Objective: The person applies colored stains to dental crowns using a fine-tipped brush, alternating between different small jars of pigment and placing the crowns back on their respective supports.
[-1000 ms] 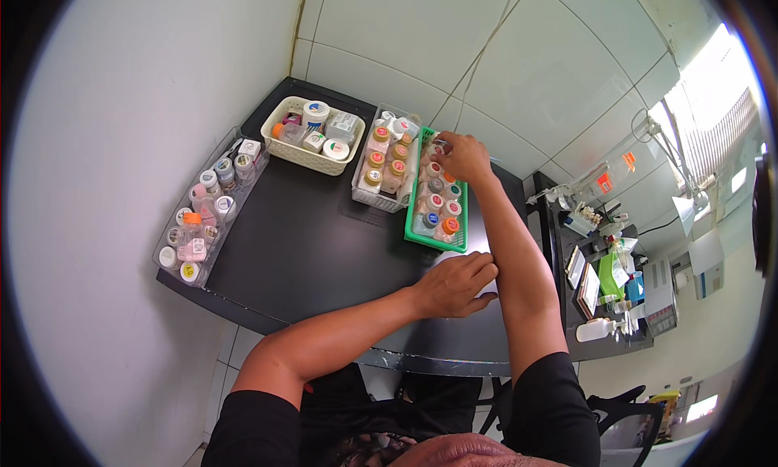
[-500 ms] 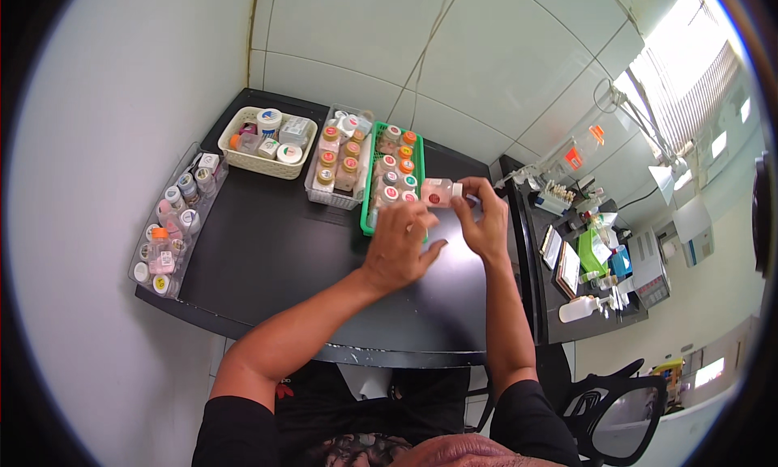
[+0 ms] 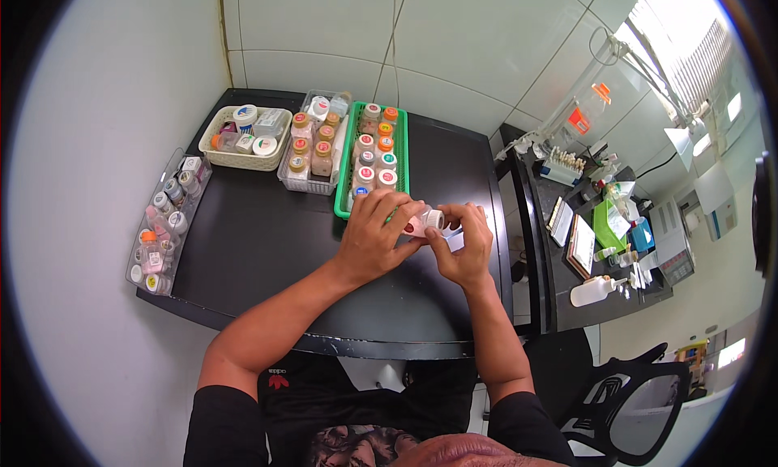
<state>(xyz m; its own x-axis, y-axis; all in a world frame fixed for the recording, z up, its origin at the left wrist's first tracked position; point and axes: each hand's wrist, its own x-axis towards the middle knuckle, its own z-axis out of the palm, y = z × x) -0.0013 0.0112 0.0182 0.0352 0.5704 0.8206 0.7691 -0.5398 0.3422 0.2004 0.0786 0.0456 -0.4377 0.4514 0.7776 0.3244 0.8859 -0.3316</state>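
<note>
My left hand (image 3: 369,240) grips the base of a small clear jar (image 3: 416,222) with pink contents, fingers curled round it. At its white cap (image 3: 434,219), the fingers and thumb of my right hand (image 3: 462,248) are closed. The jar is tilted on its side, just in front of a green plastic basket (image 3: 403,143) of capped bottles. A pale flat object (image 3: 455,241) lies partly hidden under my right hand. To the left of the green basket are a clear tray (image 3: 308,184) of gold- and white-capped bottles and a cream basket (image 3: 243,162) of tubs.
A long clear tray (image 3: 130,268) of jars sits at the black desk's (image 3: 235,248) left end. On the right, a side table (image 3: 579,309) holds brush holders, boxes and a white squeeze bottle (image 3: 592,291), with a lamp (image 3: 681,143) above. A black chair (image 3: 628,418) stands lower right.
My right hand has lifted the jar from the green basket and brought it toward me. My left hand has moved up from beside my right forearm and now grips the jar too.
</note>
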